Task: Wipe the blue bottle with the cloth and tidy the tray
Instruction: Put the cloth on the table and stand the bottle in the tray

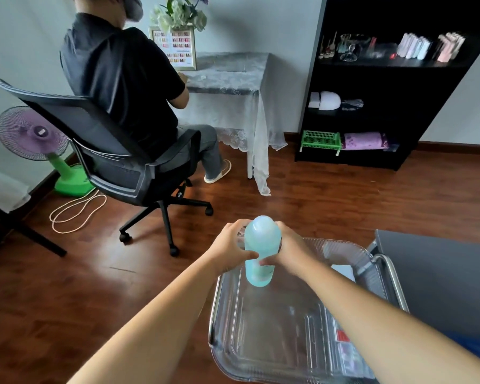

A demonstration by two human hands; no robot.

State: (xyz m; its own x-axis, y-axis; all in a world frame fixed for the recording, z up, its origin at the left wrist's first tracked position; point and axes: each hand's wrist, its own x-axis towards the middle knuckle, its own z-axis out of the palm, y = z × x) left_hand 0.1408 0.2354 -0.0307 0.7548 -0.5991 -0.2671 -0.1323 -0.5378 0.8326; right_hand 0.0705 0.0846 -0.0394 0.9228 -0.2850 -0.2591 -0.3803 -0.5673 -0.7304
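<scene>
A pale blue translucent bottle [261, 245] stands upright at the far end of a clear plastic tray [261, 328]. My left hand [230, 245] wraps its left side, and my right hand [288, 252] grips its right side, thumbs meeting across the front. Something small and pale shows behind the fingers of my left hand; I cannot tell whether it is the cloth.
The tray rests on a metal-railed cart [391, 278] beside a dark grey surface [441, 273]. A person sits in a black office chair [117, 151] at a lace-covered table [233, 87]. A black shelf [385, 87], a purple fan [36, 134] and a cable [75, 209] lie beyond.
</scene>
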